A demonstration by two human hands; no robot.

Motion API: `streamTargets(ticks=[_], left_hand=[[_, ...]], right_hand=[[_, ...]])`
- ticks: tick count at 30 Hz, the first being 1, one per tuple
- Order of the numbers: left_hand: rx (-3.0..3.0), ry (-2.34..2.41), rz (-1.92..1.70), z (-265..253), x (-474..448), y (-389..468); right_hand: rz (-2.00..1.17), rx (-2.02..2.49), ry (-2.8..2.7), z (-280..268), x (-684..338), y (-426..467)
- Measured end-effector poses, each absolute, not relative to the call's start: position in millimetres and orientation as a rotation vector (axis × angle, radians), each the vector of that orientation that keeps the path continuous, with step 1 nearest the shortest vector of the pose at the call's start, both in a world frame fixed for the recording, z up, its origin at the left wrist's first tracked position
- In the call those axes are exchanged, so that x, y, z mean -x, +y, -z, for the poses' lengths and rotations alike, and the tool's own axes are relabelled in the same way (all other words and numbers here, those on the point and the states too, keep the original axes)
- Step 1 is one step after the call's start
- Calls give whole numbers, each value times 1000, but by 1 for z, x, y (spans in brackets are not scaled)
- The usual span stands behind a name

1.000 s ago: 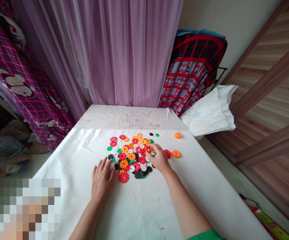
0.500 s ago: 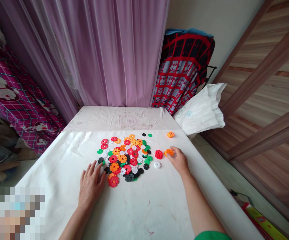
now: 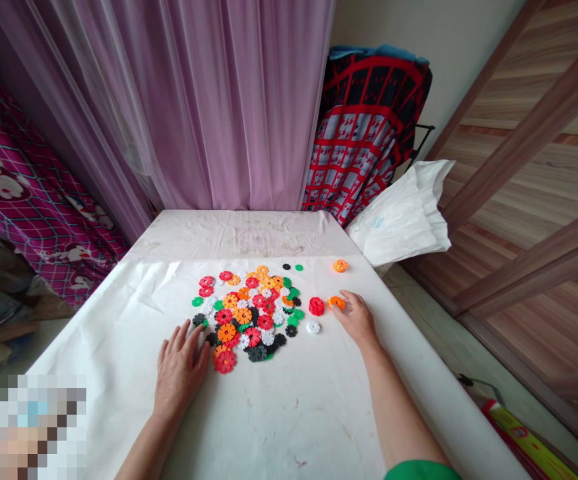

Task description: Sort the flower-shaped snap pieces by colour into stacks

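Note:
A mixed heap of flower-shaped plastic discs [image 3: 243, 315] in red, orange, white, green and black lies on the white-covered table [image 3: 279, 413]. My left hand [image 3: 181, 363] rests flat at the heap's left edge, fingers apart, with its fingertips near some black discs [image 3: 199, 319]. To the right of the heap, my right hand [image 3: 357, 320] has thumb and index finger around a small stack of orange discs [image 3: 336, 303] at the tabletop. Just left of that stack sit a red stack [image 3: 316, 306] and a white stack [image 3: 313, 327]. Another orange stack [image 3: 340, 266] lies farther back.
One black disc [image 3: 287, 267] and one green disc [image 3: 299, 267] lie apart behind the heap. A white bag [image 3: 403, 217] leans at the table's right rear edge. Purple curtains [image 3: 239, 107] hang behind, and wooden doors [image 3: 533, 200] stand on the right.
The view has shifted slightly. Both hands keep nearly the same places, and the discs stay where they were.

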State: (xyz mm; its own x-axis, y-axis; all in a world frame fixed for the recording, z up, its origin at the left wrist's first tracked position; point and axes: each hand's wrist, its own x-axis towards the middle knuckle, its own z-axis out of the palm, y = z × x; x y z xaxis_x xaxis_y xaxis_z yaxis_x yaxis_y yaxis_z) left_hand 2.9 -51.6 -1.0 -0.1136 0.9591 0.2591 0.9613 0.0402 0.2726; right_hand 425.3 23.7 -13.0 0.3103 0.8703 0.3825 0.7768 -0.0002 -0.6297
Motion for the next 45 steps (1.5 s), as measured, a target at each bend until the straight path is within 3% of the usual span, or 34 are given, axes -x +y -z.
streamTargets(ticks=[5, 10, 16, 25, 33, 38, 45], left_hand=[[2098, -2281, 616, 0, -5, -52], [2095, -2288, 641, 1, -6, -52], [2128, -2250, 667, 1, -7, -53], [2131, -2270, 697, 0, -8, -53], [2137, -2261, 716, 1, -7, -54], [2134, -2248, 714, 3, -6, -54], [2127, -2262, 677, 1, -5, -52]], right_hand=[[47, 1627, -1591, -17, -393, 20], [-131, 1367, -2054, -47, -297, 15], [-292, 1600, -2315, -52, -217, 20], [-256, 1665, -2392, -47, -198, 23], [-204, 1536, -1871, -38, -273, 27], [-63, 1809, -1510, -33, -385, 26], [-115, 1898, -1628, -15, -437, 19]])
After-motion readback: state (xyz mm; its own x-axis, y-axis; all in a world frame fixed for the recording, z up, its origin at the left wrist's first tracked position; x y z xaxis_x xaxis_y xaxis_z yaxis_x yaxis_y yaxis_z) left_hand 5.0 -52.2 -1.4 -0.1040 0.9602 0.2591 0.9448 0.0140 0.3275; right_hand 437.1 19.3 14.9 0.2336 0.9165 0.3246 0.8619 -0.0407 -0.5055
